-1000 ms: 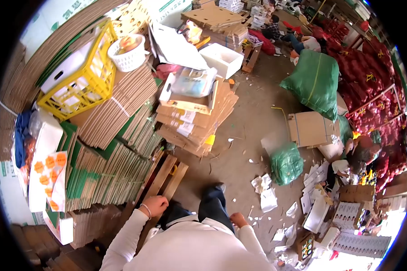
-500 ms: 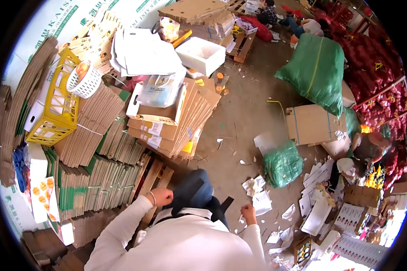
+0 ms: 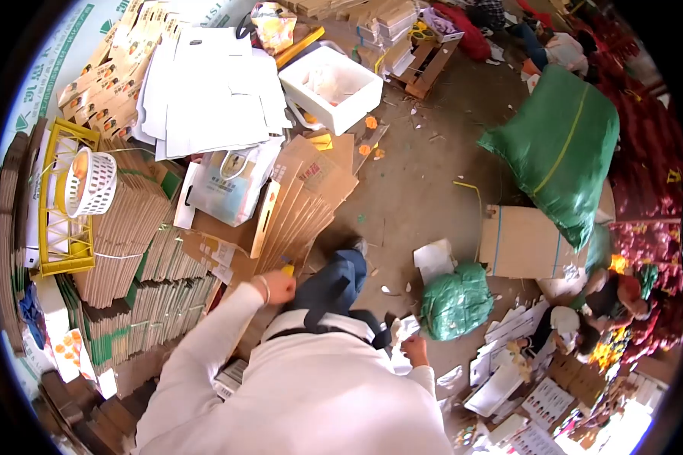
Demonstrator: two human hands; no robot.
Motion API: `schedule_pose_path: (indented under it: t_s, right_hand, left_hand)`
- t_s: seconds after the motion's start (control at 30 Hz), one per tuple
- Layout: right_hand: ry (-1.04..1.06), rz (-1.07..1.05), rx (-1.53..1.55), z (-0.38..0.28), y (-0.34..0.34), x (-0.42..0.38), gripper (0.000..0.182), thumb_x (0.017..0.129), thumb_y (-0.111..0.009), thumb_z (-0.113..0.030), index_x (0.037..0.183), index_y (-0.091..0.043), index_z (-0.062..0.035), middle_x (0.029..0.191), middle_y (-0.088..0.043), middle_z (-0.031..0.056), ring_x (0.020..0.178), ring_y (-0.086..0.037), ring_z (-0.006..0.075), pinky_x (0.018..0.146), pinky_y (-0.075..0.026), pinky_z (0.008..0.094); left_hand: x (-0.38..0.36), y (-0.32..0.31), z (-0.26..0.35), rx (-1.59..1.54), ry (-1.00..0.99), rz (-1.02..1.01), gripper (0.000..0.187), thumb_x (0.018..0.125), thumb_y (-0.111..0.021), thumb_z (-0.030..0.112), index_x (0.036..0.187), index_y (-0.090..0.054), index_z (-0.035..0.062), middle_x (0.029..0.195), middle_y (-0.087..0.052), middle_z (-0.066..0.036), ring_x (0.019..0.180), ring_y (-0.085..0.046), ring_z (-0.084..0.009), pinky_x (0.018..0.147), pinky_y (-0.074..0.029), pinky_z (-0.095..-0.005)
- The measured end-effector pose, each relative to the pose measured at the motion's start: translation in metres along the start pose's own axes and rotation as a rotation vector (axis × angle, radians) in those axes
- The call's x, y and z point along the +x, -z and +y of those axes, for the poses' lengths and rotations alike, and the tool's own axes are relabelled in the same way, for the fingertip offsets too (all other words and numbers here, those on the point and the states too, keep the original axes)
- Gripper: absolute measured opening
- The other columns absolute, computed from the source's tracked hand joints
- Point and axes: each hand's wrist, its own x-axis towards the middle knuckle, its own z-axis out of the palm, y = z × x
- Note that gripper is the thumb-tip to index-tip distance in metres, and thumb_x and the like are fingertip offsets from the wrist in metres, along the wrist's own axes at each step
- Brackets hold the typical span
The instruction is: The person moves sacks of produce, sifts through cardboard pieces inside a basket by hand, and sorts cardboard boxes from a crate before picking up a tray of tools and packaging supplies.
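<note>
My left hand (image 3: 278,288), with a band at its wrist, is curled closed beside my left thigh, and nothing shows in it. It is nearest to the stack of flat brown cardboard (image 3: 319,186) at my left. An open cardboard box (image 3: 243,241) holding a clear plastic bag (image 3: 231,186) sits on that stack. My right hand (image 3: 415,351) hangs at my right side with its fingers curled in, also showing nothing held. Just ahead of it on the floor lies a green wrapped bundle (image 3: 457,302). Both hands are apart from these things.
A white foam box (image 3: 366,97) and white sheets (image 3: 212,83) top the left stacks. A yellow crate (image 3: 64,254) bears a white basket (image 3: 97,193). A large green sack (image 3: 565,140) and carton (image 3: 524,243) stand at right. A person (image 3: 565,326) sits among cartons; others are farther back.
I have stepped forward; the stacks at left and the green bundle are closer. My left hand has risen slightly in view, and my right hand has stayed low at my side.
</note>
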Motion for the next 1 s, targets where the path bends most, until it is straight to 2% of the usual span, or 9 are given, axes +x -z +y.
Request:
schedule_pose_path:
  t_s: [0.1,0.27,0.43,0.53,0.57,0.6,0.67,0.83,1.0]
  right_hand:
    - [-0.049,0.071,0.041,-0.044,0.049,0.019,0.003,0.068,-0.058,-0.001,0.069,-0.057,-0.002,0.058,-0.056,0.0074,0.049,-0.055,0.0158,0.04,-0.042,0.0274]
    - [-0.097,0.103,0.195,-0.127,0.088,0.035,0.004,0.07,-0.058,-0.003,0.072,-0.055,-0.0061,0.065,-0.057,0.004,0.055,-0.056,0.0145,0.046,-0.046,0.0267]
    - [0.08,0.099,-0.171,-0.177,0.115,0.101,0.009,0.07,-0.05,-0.001,0.073,-0.058,-0.0001,0.06,-0.055,0.0091,0.055,-0.056,0.018,0.043,-0.046,0.0332]
    - [0.038,0.009,-0.137,-0.255,0.162,0.129,0.009,0.07,-0.049,-0.001,0.073,-0.057,-0.0004,0.059,-0.054,0.0088,0.054,-0.057,0.0186,0.043,-0.047,0.0329]
    - [0.127,0.06,-0.208,-0.31,0.178,0.121,0.007,0.07,-0.051,-0.001,0.073,-0.058,-0.0006,0.058,-0.053,0.009,0.051,-0.056,0.0187,0.043,-0.049,0.0326]
    - [0.037,0.013,-0.204,-0.289,0.203,0.173,0.003,0.069,-0.054,-0.001,0.069,-0.057,-0.0005,0.056,-0.053,0.009,0.047,-0.054,0.0189,0.042,-0.05,0.0329]
    - [0.017,-0.019,-0.193,-0.313,0.251,0.221,0.01,0.075,-0.054,-0.009,0.068,-0.057,-0.0027,0.057,-0.055,0.0086,0.049,-0.054,0.0178,0.038,-0.039,0.0296]
    - [0.018,-0.079,-0.376,-0.461,0.34,0.333,0.012,0.076,-0.055,-0.01,0.067,-0.051,-0.0046,0.054,-0.051,0.0084,0.042,-0.049,0.0158,0.033,-0.034,0.0261]
    - [0.113,-0.232,-0.41,-0.639,0.302,0.369,0.013,0.074,-0.06,-0.015,0.077,-0.051,-0.0073,0.062,-0.051,0.0068,0.048,-0.048,0.0141,0.039,-0.039,0.0284]
  left_hand:
    - [0.048,0.082,0.024,-0.138,-0.096,0.155,0.014,0.069,-0.057,0.02,0.067,-0.059,0.0058,0.07,-0.061,-0.014,0.069,-0.058,-0.0313,0.062,-0.046,-0.0383]
    - [0.095,0.161,0.047,-0.167,0.039,0.13,0.016,0.071,-0.058,0.021,0.071,-0.061,0.0053,0.073,-0.061,-0.013,0.071,-0.059,-0.0309,0.064,-0.046,-0.0371]
    - [0.148,0.169,0.04,-0.101,0.225,-0.05,0.022,0.069,-0.056,0.024,0.077,-0.063,0.0043,0.079,-0.062,-0.017,0.078,-0.059,-0.0338,0.069,-0.046,-0.0397]
    - [0.181,0.17,0.052,-0.166,0.299,-0.013,0.022,0.07,-0.055,0.024,0.077,-0.063,0.0044,0.08,-0.062,-0.018,0.078,-0.058,-0.0346,0.069,-0.046,-0.04]
    - [0.192,0.177,0.062,-0.167,0.305,0.045,0.021,0.072,-0.055,0.023,0.077,-0.064,0.0041,0.074,-0.063,-0.014,0.07,-0.06,-0.0282,0.065,-0.047,-0.037]
    - [0.207,0.176,0.065,-0.278,0.355,0.097,0.022,0.072,-0.055,0.024,0.078,-0.064,0.0046,0.076,-0.063,-0.015,0.072,-0.06,-0.0298,0.066,-0.047,-0.0378]
    - [0.228,0.169,0.063,-0.486,0.45,0.173,0.024,0.07,-0.056,0.026,0.079,-0.063,0.0055,0.08,-0.062,-0.018,0.077,-0.059,-0.0331,0.068,-0.046,-0.0396]
    - [0.258,0.197,0.104,-0.715,0.58,0.362,0.021,0.075,-0.058,0.023,0.082,-0.065,0.0053,0.075,-0.064,-0.011,0.07,-0.061,-0.021,0.066,-0.048,-0.0311]
    - [0.276,0.213,0.095,-0.768,0.703,0.563,0.02,0.075,-0.062,0.019,0.086,-0.063,0.0026,0.079,-0.064,-0.009,0.073,-0.061,-0.0167,0.067,-0.048,-0.0286]
